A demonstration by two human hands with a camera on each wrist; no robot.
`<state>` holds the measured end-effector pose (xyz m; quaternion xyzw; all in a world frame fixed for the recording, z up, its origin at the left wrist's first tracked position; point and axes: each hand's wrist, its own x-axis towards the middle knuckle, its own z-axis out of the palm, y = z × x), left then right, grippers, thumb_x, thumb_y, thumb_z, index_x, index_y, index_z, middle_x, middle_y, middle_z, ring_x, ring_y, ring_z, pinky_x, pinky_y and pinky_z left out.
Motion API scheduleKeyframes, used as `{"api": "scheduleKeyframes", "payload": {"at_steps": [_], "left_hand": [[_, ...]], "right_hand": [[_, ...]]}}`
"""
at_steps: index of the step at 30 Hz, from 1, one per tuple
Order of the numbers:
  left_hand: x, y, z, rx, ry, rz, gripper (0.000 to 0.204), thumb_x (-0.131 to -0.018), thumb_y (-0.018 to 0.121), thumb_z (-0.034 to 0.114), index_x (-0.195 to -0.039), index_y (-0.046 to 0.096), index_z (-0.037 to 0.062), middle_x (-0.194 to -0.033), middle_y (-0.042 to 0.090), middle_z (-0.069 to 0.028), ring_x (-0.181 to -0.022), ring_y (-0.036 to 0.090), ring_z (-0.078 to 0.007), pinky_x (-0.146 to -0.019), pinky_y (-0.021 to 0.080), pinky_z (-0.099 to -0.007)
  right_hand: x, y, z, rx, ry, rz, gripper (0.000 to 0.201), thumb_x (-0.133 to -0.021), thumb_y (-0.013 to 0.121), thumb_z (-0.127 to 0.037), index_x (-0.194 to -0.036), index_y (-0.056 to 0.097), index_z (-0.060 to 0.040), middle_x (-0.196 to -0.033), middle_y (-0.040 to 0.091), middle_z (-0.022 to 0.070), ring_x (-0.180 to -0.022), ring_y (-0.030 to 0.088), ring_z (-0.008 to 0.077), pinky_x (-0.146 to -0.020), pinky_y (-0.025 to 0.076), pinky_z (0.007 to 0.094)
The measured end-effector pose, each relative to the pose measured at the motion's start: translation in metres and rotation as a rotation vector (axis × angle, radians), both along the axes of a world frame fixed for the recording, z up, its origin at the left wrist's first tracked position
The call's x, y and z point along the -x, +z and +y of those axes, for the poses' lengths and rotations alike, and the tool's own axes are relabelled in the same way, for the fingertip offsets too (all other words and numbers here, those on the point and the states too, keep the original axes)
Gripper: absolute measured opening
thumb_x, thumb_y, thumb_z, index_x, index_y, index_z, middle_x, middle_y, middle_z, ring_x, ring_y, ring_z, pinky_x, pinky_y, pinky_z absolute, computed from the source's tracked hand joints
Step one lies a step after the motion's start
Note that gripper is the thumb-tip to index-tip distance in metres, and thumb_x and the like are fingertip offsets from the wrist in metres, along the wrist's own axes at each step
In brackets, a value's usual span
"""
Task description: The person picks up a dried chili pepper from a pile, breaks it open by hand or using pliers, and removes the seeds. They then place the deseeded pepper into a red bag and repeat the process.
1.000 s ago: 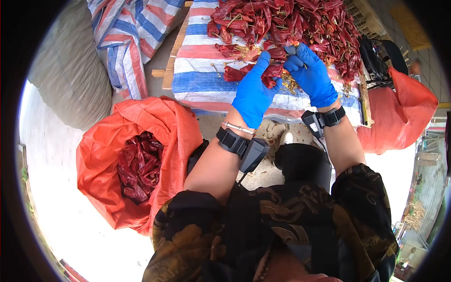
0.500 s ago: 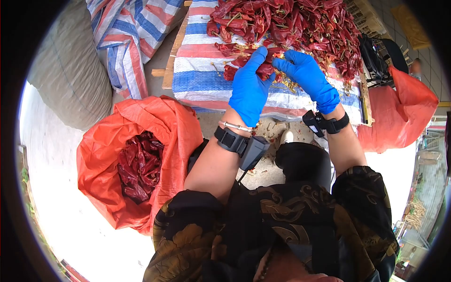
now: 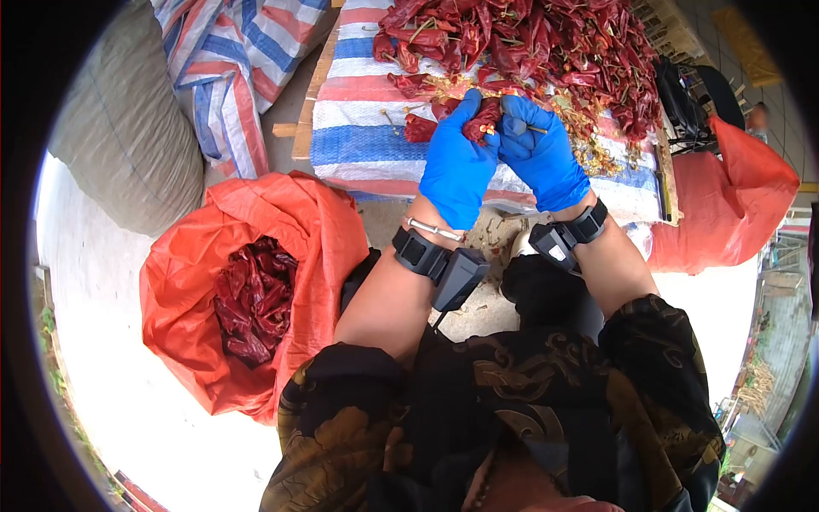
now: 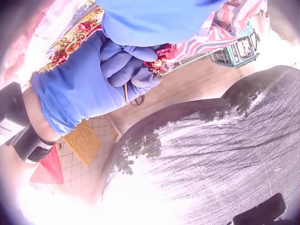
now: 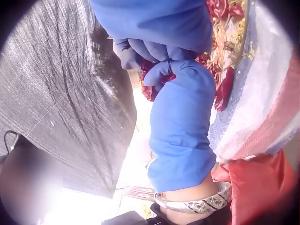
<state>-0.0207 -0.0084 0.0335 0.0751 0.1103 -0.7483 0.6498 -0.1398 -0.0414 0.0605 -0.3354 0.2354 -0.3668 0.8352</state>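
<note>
Gripping dried chilli point(image 3: 479, 119) in my left hand point(image 3: 455, 166), fingers curled round it, just in front of the chilli pile point(image 3: 546, 43) | right hand point(image 3: 539, 154) pressed against the left, fingers pinching its stem point(image 3: 536, 129) | I judge a short twist, chilli held steady, snaps it cleanly | both wrists raised above the striped surface point(image 3: 358, 111).

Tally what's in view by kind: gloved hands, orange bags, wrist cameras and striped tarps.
Gloved hands: 2, left hand and right hand, both gripping dried chillies
Orange bags: 2, one holding chillies, one at the far right
Wrist cameras: 2
Striped tarps: 2
Total: 8
</note>
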Motion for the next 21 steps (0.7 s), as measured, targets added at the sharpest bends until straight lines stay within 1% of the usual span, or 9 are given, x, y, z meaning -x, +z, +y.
{"api": "scheduleKeyframes", "payload": {"at_steps": [3,6,8,10,12,14,16,19,21], "left_hand": [[-0.007,-0.013,-0.005,0.137,0.032,0.296,0.017,-0.087,0.047,0.012,-0.101,0.054,0.0064,-0.081,0.055,-0.0052,-0.064,0.049,-0.0118,-0.048,0.041,-0.0207],[-0.007,0.001,-0.008,-0.025,0.165,0.086,0.013,-0.086,0.049,0.012,-0.096,0.055,0.0066,-0.076,0.052,-0.0038,-0.064,0.047,-0.0118,-0.048,0.039,-0.0217],[-0.011,0.005,-0.004,-0.015,0.16,0.064,0.014,-0.085,0.05,0.012,-0.096,0.055,0.0061,-0.076,0.052,-0.004,-0.065,0.047,-0.0126,-0.05,0.039,-0.0232],[-0.016,0.009,0.0,-0.01,0.152,0.042,0.014,-0.084,0.051,0.012,-0.096,0.055,0.0056,-0.075,0.053,-0.0043,-0.066,0.047,-0.0135,-0.052,0.04,-0.0247],[-0.023,0.015,0.004,0.039,0.214,-0.069,0.015,-0.082,0.053,0.013,-0.095,0.055,0.0045,-0.076,0.053,-0.005,-0.067,0.047,-0.0149,-0.058,0.04,-0.0284],[-0.031,0.006,0.001,0.101,0.168,0.02,0.016,-0.082,0.052,0.014,-0.094,0.056,0.0031,-0.078,0.054,-0.0057,-0.068,0.047,-0.0155,-0.061,0.04,-0.0298],[-0.036,0.006,0.001,0.236,0.011,0.297,0.017,-0.082,0.052,0.015,-0.093,0.056,0.0023,-0.08,0.056,-0.0065,-0.069,0.047,-0.0163,-0.063,0.04,-0.0303],[-0.035,0.012,0.002,0.176,0.058,0.229,0.017,-0.082,0.052,0.014,-0.091,0.056,0.0009,-0.08,0.056,-0.0072,-0.072,0.047,-0.0181,-0.065,0.041,-0.0324],[-0.042,0.014,0.002,0.195,0.117,0.199,0.017,-0.081,0.052,0.014,-0.091,0.056,0.0006,-0.08,0.056,-0.0076,-0.073,0.048,-0.0192,-0.066,0.041,-0.0334]], "right_hand": [[-0.006,0.004,-0.004,0.061,0.159,-0.308,0.016,-0.085,0.049,-0.016,-0.071,0.049,-0.0106,-0.053,0.038,-0.0052,-0.042,0.027,0.0067,-0.042,0.023,0.0205],[-0.015,0.018,0.012,0.043,-0.022,-0.136,0.026,-0.088,0.044,-0.018,-0.062,0.041,-0.0121,-0.05,0.027,-0.004,-0.043,0.02,0.0077,-0.045,0.021,0.0227],[-0.012,0.023,0.008,0.117,-0.051,-0.062,0.026,-0.088,0.046,-0.022,-0.066,0.048,-0.0097,-0.052,0.037,-0.0036,-0.046,0.027,0.0061,-0.047,0.024,0.0217],[-0.005,0.032,-0.002,0.613,-0.167,0.711,0.019,-0.085,0.053,-0.024,-0.081,0.058,-0.0068,-0.07,0.057,0.0016,-0.054,0.044,0.0073,-0.052,0.034,0.0205],[0.009,0.024,-0.023,0.657,-0.17,0.81,0.03,-0.082,0.057,-0.03,-0.092,0.061,-0.0022,-0.081,0.062,0.0068,-0.068,0.055,0.0118,-0.063,0.042,0.0236],[0.026,0.012,-0.047,0.986,-0.215,1.306,0.034,-0.08,0.059,-0.032,-0.096,0.06,-0.0016,-0.084,0.062,0.0109,-0.078,0.059,0.0196,-0.07,0.044,0.0277],[0.038,0.012,-0.055,1.037,-0.15,1.383,0.039,-0.075,0.062,-0.034,-0.1,0.059,-0.0032,-0.092,0.06,0.0164,-0.084,0.058,0.027,-0.075,0.045,0.0327],[0.048,0.005,-0.061,1.38,-0.221,1.835,0.046,-0.069,0.066,-0.033,-0.107,0.057,-0.0079,-0.111,0.053,0.0154,-0.098,0.053,0.0296,-0.083,0.043,0.039],[0.045,0.002,-0.061,1.497,-0.323,1.809,0.045,-0.069,0.066,-0.031,-0.108,0.057,-0.0089,-0.112,0.052,0.0147,-0.099,0.052,0.0295,-0.083,0.043,0.0385]]}}
